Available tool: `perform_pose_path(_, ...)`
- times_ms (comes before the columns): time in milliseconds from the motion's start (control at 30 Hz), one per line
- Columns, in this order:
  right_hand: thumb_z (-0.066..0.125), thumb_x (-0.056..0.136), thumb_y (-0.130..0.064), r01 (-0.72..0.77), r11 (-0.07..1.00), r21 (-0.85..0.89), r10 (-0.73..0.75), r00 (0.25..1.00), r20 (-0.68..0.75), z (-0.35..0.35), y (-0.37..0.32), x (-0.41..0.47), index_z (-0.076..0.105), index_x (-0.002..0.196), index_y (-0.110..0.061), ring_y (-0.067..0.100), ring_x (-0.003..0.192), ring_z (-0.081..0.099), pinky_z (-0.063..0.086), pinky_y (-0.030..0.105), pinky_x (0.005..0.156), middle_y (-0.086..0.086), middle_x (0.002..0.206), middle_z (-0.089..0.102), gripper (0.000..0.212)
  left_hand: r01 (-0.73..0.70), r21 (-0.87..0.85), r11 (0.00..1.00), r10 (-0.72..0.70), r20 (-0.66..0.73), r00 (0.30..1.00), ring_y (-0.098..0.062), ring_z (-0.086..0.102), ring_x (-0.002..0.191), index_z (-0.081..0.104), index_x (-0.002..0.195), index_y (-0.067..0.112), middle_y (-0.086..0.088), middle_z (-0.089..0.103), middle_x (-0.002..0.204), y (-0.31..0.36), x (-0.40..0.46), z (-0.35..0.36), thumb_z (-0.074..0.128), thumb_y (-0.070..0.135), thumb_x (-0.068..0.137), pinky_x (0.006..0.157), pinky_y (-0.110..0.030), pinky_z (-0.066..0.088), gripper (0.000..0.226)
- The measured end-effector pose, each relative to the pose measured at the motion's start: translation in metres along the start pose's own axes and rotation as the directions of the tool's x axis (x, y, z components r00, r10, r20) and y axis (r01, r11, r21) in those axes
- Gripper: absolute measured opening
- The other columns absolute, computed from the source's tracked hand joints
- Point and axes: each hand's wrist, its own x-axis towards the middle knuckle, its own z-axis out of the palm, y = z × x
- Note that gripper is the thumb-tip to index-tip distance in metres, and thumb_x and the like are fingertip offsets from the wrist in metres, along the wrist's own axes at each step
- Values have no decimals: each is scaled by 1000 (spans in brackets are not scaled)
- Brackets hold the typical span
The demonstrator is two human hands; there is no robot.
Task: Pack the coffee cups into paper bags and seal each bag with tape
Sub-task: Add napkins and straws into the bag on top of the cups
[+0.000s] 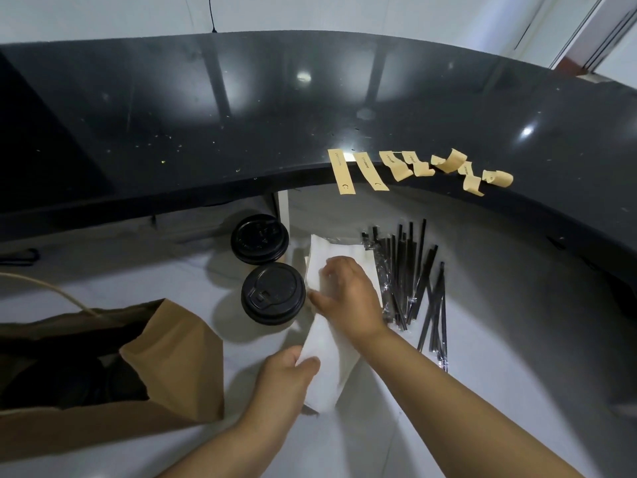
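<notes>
Two coffee cups with black lids stand on the white counter, one (273, 293) nearer me and one (259, 238) behind it. A brown paper bag (179, 360) lies open at the left with dark lids inside. Several brown tape strips (341, 175) hang from the black ledge's edge. My right hand (348, 296) pinches white napkins (331, 357) from a stack (339, 250). My left hand (286, 377) grips the lower end of those napkins.
A heap of black wrapped straws (410, 281) lies right of the napkin stack. The raised black glossy ledge (241, 108) curves across the back and right. The bag's twine handle (41, 288) arcs at the far left.
</notes>
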Motion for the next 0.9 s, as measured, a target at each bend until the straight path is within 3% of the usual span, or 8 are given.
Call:
perform_pose_path(133, 70, 81, -14, -59, 981, 187, 64, 998, -20, -2, 6, -2, 61, 84, -15, 12, 91, 59, 48, 29, 82, -9, 101, 60, 10, -111, 54, 992, 113, -35, 993, -15, 54, 53, 65, 69, 8, -2, 62, 61, 4, -11, -6, 60, 13, 81, 48, -25, 41, 14)
perform_pose_path(200, 70, 82, -7, -134, 914, 383, 152, 988, -17, -8, 9, -2, 64, 77, -17, 6, 94, 61, 49, 26, 87, -10, 101, 62, 13, -186, 29, 982, 187, -41, 981, -15, 53, 58, 66, 72, 11, -4, 62, 62, 11, -18, -8, 63, 18, 78, 53, -27, 40, 10)
perform_pose_path(300, 67, 84, -1, -234, 802, 550, 253, 967, 42, -21, 8, -2, 68, 71, -10, -6, 87, 61, 45, 13, 82, -4, 99, 66, 16, -293, -2, 956, 291, -98, 952, -15, 57, 64, 70, 76, 19, -13, 69, 77, 21, -24, -11, 60, 8, 86, 60, -29, 44, 18)
perform_pose_path(400, 65, 86, -1, -326, 677, 660, 335, 935, 117, -32, 10, -2, 70, 69, -10, -1, 78, 64, 48, 15, 80, -8, 85, 69, 20, -352, -57, 934, 336, -188, 923, -19, 61, 72, 71, 78, 23, -9, 71, 80, 30, -23, -13, 57, 13, 90, 67, -34, 46, 21)
perform_pose_path(500, 66, 86, -3, -370, 622, 690, 362, 917, 166, -37, 11, -3, 69, 69, -12, 4, 61, 59, 48, 19, 68, -7, 66, 67, 20, -374, -139, 917, 330, -260, 907, -17, 60, 71, 69, 76, 17, -3, 70, 73, 39, -22, -14, 54, 16, 92, 66, -32, 46, 22)
perform_pose_path(600, 69, 82, 1, -384, 576, 722, 384, 906, 176, -40, 10, -4, 69, 67, -13, 10, 61, 58, 47, 23, 66, -2, 64, 67, 20, -388, -219, 895, 320, -288, 902, -13, 54, 70, 63, 67, 12, 0, 63, 69, 50, -24, -16, 53, 13, 93, 61, -26, 42, 27)
perform_pose_path(800, 62, 80, 10, -420, 464, 780, 443, 872, 206, -40, 4, -2, 63, 64, -9, 17, 64, 55, 48, 31, 76, 4, 64, 62, 25, -463, -176, 869, 399, -304, 865, -7, 58, 70, 71, 64, 38, 10, 67, 70, 63, -25, -21, 53, 14, 94, 64, -25, 48, 43)
perform_pose_path(900, 57, 81, 12, -441, 419, 794, 481, 849, 217, -40, 2, 1, 58, 60, -6, 20, 63, 51, 47, 34, 76, 12, 68, 54, 28, -490, -97, 866, 441, -312, 842, -12, 54, 71, 68, 63, 37, 5, 63, 72, 63, -21, -24, 54, 15, 93, 65, -30, 45, 40)
